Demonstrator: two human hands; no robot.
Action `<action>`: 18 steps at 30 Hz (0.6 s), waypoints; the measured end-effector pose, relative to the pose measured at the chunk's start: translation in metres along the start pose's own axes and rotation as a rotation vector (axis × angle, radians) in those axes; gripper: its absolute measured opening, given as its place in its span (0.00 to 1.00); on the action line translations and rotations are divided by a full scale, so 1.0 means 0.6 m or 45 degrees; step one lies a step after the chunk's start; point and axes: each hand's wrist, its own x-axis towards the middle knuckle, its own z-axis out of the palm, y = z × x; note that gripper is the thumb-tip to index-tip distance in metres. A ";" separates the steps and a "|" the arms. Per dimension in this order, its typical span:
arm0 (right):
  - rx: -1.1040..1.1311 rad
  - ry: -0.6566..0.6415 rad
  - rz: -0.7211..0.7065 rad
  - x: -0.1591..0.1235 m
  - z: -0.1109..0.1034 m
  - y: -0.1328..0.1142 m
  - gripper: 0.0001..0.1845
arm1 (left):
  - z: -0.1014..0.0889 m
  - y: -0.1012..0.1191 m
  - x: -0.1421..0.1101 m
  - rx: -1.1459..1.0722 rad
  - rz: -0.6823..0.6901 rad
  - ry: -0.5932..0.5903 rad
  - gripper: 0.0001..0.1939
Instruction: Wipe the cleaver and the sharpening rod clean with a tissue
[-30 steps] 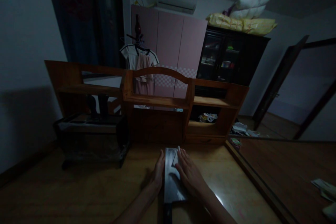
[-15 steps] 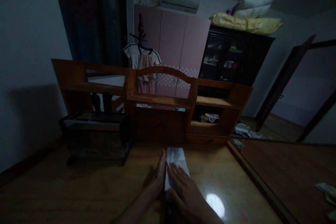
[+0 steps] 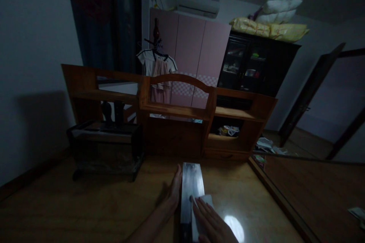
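A cleaver [image 3: 194,180] with a broad, shiny metal blade points away from me, its dark handle [image 3: 186,231] at the bottom edge of the view. Along the blade's left side stands my left hand [image 3: 174,190], fingers stretched out; whether it touches the blade I cannot tell. My right hand [image 3: 209,218] presses a folded white sheet, paper or cloth [image 3: 207,199], against the near right part of the blade, with its fingers laid over the sheet. The cleaver is over a light wooden tabletop [image 3: 114,205].
A dark box [image 3: 105,148] with black handles sticking up stands on the left. Behind is a wooden shelf unit [image 3: 173,136] with small items in its right compartment. A raised wooden edge [image 3: 273,190] runs along the right side. A bright reflection lies near my right hand.
My right hand has slid the white sheet down the blade towards me and slightly right, baring the far part of the metal. My left hand stays in about the same place.
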 end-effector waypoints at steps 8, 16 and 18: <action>-0.106 0.089 -0.086 -0.054 0.022 0.029 0.34 | 0.012 0.004 -0.014 0.079 -0.009 -0.113 0.32; -0.215 0.058 -0.143 -0.062 0.005 0.021 0.36 | 0.013 0.004 -0.014 0.092 0.001 -0.129 0.33; -0.229 0.048 -0.123 -0.061 0.005 0.017 0.36 | 0.012 0.005 -0.014 0.090 0.011 -0.161 0.33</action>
